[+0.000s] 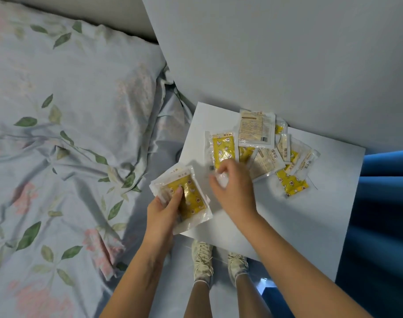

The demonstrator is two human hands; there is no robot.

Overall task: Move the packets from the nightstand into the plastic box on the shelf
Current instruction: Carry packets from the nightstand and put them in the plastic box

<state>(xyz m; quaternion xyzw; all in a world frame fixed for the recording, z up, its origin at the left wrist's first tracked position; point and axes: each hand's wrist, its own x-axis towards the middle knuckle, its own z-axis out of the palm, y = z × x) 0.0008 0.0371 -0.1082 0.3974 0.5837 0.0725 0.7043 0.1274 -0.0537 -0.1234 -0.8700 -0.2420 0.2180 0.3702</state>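
Note:
Several yellow-and-clear packets [262, 148] lie in a loose heap on the white nightstand [310, 221]. My left hand [163, 212] grips a small stack of packets [191, 198] at the nightstand's left edge, thumb pressed on the top one. My right hand [235, 187] is over the nightstand with its fingers curled on the clear edge of a yellow packet [223, 150]; the fingertips are blurred. The plastic box and the shelf are out of view.
A bed with floral bedding [65, 138] fills the left side, close to the nightstand. A pale wall [276, 53] rises behind. A blue curtain [384, 203] hangs at the right. My feet in light shoes [202, 260] stand on the floor below the nightstand's front edge.

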